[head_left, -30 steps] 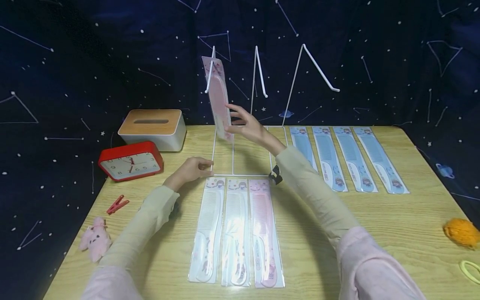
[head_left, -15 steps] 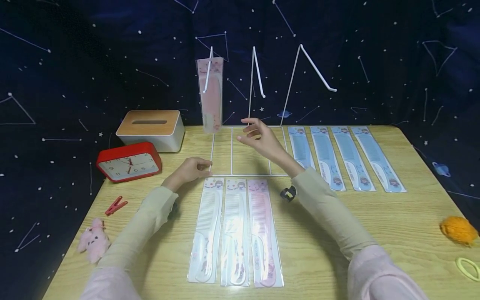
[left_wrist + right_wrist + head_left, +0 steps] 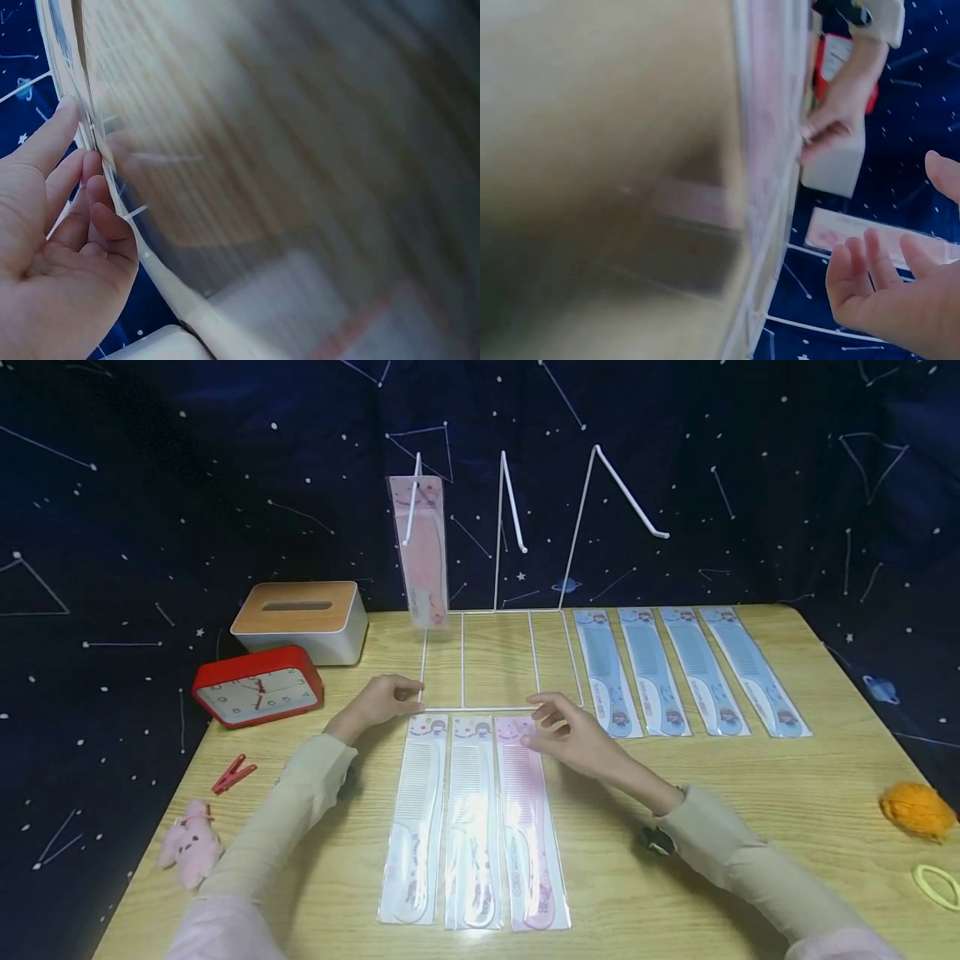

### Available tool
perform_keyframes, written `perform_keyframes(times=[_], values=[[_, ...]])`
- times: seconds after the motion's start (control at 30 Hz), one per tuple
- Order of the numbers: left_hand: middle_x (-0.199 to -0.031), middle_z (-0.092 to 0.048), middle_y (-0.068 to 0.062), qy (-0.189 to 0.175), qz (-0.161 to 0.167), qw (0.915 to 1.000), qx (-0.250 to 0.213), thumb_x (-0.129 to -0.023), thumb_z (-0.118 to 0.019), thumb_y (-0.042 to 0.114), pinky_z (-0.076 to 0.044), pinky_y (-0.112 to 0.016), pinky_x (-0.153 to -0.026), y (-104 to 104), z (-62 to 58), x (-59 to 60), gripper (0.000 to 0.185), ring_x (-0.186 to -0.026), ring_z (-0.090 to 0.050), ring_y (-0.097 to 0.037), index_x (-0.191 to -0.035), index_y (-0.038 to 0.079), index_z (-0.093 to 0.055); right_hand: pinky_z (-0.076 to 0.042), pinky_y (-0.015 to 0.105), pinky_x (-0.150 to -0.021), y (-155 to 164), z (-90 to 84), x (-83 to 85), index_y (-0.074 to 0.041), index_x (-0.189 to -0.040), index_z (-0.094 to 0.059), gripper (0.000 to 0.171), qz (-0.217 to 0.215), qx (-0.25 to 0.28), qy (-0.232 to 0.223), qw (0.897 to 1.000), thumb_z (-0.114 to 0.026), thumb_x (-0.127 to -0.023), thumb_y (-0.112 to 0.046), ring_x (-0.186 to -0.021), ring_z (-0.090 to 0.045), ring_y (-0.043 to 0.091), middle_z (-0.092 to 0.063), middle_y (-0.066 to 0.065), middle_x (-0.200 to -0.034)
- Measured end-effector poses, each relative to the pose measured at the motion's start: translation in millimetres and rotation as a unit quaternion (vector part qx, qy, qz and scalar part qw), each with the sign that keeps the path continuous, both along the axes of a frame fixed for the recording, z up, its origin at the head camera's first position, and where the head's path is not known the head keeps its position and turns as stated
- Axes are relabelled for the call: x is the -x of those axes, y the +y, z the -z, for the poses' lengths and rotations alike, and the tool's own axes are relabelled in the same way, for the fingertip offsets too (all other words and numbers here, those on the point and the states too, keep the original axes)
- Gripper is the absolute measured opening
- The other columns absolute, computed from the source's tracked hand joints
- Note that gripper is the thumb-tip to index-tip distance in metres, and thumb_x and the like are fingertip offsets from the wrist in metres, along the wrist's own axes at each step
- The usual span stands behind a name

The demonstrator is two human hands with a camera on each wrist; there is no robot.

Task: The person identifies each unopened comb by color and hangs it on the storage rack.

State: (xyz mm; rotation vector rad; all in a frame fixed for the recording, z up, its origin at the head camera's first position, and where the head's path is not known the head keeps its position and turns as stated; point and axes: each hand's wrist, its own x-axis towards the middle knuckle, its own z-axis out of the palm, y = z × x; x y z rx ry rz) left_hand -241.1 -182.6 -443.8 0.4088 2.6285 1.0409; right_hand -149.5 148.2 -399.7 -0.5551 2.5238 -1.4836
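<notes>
My left hand (image 3: 378, 703) pinches the front left corner of a white wire rack (image 3: 495, 708) with three tall hooks. From the rack's left hook hangs a packaged pink comb (image 3: 424, 556). My right hand (image 3: 581, 739) is over the table near the top of another packaged pink comb (image 3: 525, 827), its fingers loosely bent with nothing between them. Two packaged white combs (image 3: 415, 827) lie to the left of that pink one, in front of the rack. In the right wrist view the right hand's fingers (image 3: 881, 262) appear apart from the combs.
Several packaged blue combs (image 3: 652, 672) lie right of the rack. On the left are a tissue box (image 3: 300, 618), a red clock (image 3: 258, 687), a red clothespin (image 3: 233, 773) and a pink plush toy (image 3: 191, 847). Orange yarn (image 3: 917, 810) and a yellow ring (image 3: 937, 887) lie far right.
My right hand has left the hanging pink comb and come down and right toward the pink comb on the table. The hanging comb has swung to face forward. The left hand stays at the rack.
</notes>
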Motion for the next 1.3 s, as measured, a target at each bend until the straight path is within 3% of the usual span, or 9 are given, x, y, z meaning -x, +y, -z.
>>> perform_keyframes(times=[0.13, 0.3, 0.53, 0.73, 0.87, 1.0, 1.17, 1.3], values=[[-0.130, -0.058, -0.018, -0.001, 0.000, 1.0000, -0.004, -0.086, -0.071, 0.018, -0.042, -0.045, -0.103, 0, 1.9, -0.4, 0.046, -0.120, -0.052, -0.032, -0.126, -0.001, -0.059, -0.051, 0.046, -0.089, 6, 11.4, -19.9, -0.006, -0.133, -0.048, 0.059, -0.005, -0.029, -0.007, 1.000, -0.073, -0.084, -0.024, -0.105, -0.054, 0.033, -0.055, 0.016, -0.115], [-0.130, -0.058, -0.018, -0.002, 0.000, 1.0000, -0.004, -0.086, -0.071, 0.018, -0.042, -0.044, -0.102, 1, 2.6, -1.2, 0.046, -0.119, -0.052, -0.032, -0.126, -0.001, -0.059, -0.044, 0.052, -0.093, 5, 22.6, -41.4, -0.007, -0.132, -0.049, 0.060, -0.017, -0.094, 0.003, 0.995, -0.074, -0.082, -0.031, -0.111, -0.050, 0.035, -0.055, 0.018, -0.121], [-0.130, -0.057, -0.019, 0.006, 0.003, 1.0000, 0.002, -0.085, -0.071, 0.019, -0.042, -0.045, -0.103, 0, 0.9, -0.4, 0.047, -0.119, -0.053, -0.034, -0.126, -0.001, -0.058, -0.027, 0.071, -0.098, -9, 26.7, -58.1, -0.020, -0.134, -0.053, 0.069, -0.057, -0.220, 0.009, 0.974, -0.072, -0.076, -0.053, -0.129, -0.026, 0.049, -0.029, 0.032, -0.146], [-0.131, -0.056, -0.019, -0.001, -0.001, 1.0000, 0.006, -0.085, -0.071, 0.018, -0.040, -0.045, -0.104, 1, -0.6, 0.1, 0.048, -0.121, -0.052, -0.034, -0.127, -0.001, -0.058, -0.031, 0.062, -0.094, -19, 22.9, -59.0, -0.022, -0.132, -0.055, 0.074, -0.070, -0.287, 0.026, 0.955, -0.071, -0.071, -0.060, -0.126, -0.029, 0.048, -0.026, 0.034, -0.146], [-0.131, -0.056, -0.019, -0.001, 0.000, 1.0000, 0.005, -0.086, -0.071, 0.018, -0.042, -0.045, -0.103, 1, -0.8, 1.0, 0.048, -0.118, -0.052, -0.033, -0.127, -0.001, -0.058, -0.035, 0.056, -0.090, -19, 22.5, -59.0, -0.018, -0.127, -0.057, 0.071, -0.062, -0.295, 0.024, 0.953, -0.077, -0.068, -0.053, -0.124, -0.031, 0.046, -0.027, 0.034, -0.146], [-0.130, -0.057, -0.020, 0.002, 0.007, 1.0000, -0.006, -0.086, -0.071, 0.018, -0.043, -0.044, -0.102, 1, -1.9, 1.3, 0.047, -0.118, -0.053, -0.033, -0.127, -0.002, -0.058, -0.041, 0.059, -0.086, -15, 22.1, -57.9, -0.016, -0.123, -0.057, 0.067, -0.051, -0.287, 0.014, 0.956, -0.083, -0.066, -0.040, -0.124, -0.029, 0.050, -0.033, 0.032, -0.143], [-0.129, -0.057, -0.020, -0.001, 0.008, 0.9999, -0.015, -0.086, -0.071, 0.018, -0.043, -0.043, -0.102, -1, -0.2, 2.0, 0.048, -0.119, -0.053, -0.033, -0.127, -0.003, -0.058, -0.046, 0.063, -0.083, -7, 19.7, -55.8, -0.014, -0.130, -0.053, 0.073, -0.036, -0.271, -0.016, 0.962, -0.083, -0.066, -0.029, -0.125, -0.027, 0.054, -0.034, 0.029, -0.143], [-0.130, -0.057, -0.020, -0.003, 0.007, 0.9999, -0.015, -0.086, -0.071, 0.018, -0.043, -0.044, -0.102, 0, 0.0, 0.5, 0.048, -0.118, -0.053, -0.033, -0.127, -0.002, -0.057, -0.044, 0.064, -0.087, -1, 19.8, -54.4, -0.011, -0.133, -0.051, 0.078, -0.023, -0.248, -0.035, 0.968, -0.084, -0.064, -0.022, -0.121, -0.036, 0.049, -0.035, 0.030, -0.137]])
